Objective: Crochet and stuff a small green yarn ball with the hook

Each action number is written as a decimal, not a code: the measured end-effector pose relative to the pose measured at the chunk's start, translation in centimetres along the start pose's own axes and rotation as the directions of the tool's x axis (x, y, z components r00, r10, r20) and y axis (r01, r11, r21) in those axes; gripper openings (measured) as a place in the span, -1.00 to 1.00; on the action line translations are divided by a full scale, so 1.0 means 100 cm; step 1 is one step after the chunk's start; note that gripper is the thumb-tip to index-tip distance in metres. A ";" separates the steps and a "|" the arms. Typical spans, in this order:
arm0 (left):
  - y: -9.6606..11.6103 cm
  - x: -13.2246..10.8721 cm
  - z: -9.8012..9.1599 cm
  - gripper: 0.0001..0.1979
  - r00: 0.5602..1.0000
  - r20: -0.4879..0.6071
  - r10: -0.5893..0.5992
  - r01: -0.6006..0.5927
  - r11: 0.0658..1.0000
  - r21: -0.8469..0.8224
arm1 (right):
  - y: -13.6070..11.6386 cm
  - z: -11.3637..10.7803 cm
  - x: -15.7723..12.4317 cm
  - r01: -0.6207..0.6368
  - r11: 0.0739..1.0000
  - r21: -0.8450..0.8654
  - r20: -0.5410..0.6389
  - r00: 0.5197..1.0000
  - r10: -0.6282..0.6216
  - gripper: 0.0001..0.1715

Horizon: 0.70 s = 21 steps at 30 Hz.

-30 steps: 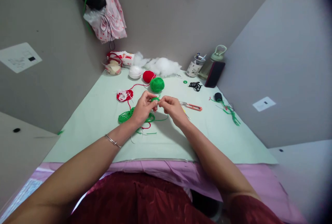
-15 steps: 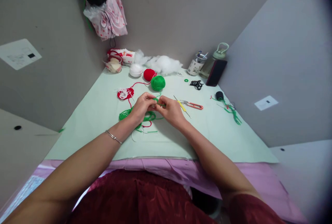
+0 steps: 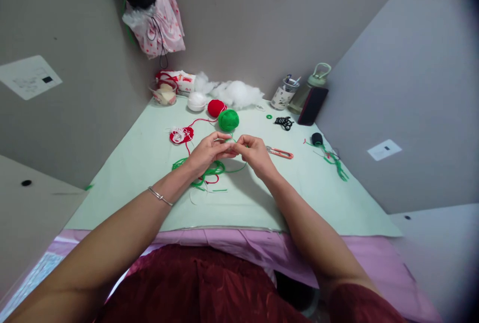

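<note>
Against half a second earlier, the left hand (image 3: 210,152) had parted index from thumb, its hold unclear, while the right hand (image 3: 236,146) pinched, seemingly on the green yarn strand (image 3: 232,137) at its fingertips, green yarn ball (image 3: 228,120) just beyond, suggesting a regrip.
</note>
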<state>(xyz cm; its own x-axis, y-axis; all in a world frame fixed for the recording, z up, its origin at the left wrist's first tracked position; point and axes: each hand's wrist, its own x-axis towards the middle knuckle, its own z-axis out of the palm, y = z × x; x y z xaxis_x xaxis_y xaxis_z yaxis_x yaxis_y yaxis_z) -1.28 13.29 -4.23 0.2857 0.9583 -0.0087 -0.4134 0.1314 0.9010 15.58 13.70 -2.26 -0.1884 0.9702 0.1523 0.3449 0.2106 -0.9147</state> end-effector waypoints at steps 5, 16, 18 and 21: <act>-0.016 0.004 -0.001 -0.71 0.993 -0.088 0.079 -0.075 0.996 0.050 | -0.005 0.010 -0.009 0.038 0.998 -0.040 0.008 0.999 -0.037 -0.75; -0.018 0.003 0.006 -0.73 0.953 -0.158 0.257 -0.227 0.956 0.188 | -0.003 0.018 -0.005 -0.031 0.996 0.086 -0.006 0.999 0.031 -0.47; -0.016 0.000 0.007 -0.73 0.951 -0.151 0.269 -0.237 0.951 0.201 | -0.004 0.017 -0.004 -0.038 0.995 0.095 -0.011 0.999 0.039 -0.42; -0.013 -0.004 0.009 -0.79 0.953 -0.129 0.274 -0.246 0.949 0.199 | -0.004 0.017 -0.004 -0.030 0.996 0.088 -0.029 0.999 0.033 -0.41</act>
<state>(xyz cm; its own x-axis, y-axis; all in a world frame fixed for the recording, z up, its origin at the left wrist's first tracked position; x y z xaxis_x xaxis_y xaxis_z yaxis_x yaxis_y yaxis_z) -0.08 12.50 -4.95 0.0473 0.9819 0.1831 -0.2909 -0.1619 0.9430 13.97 13.01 -2.55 -0.1501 0.9797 0.1331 0.2685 0.1699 -0.9482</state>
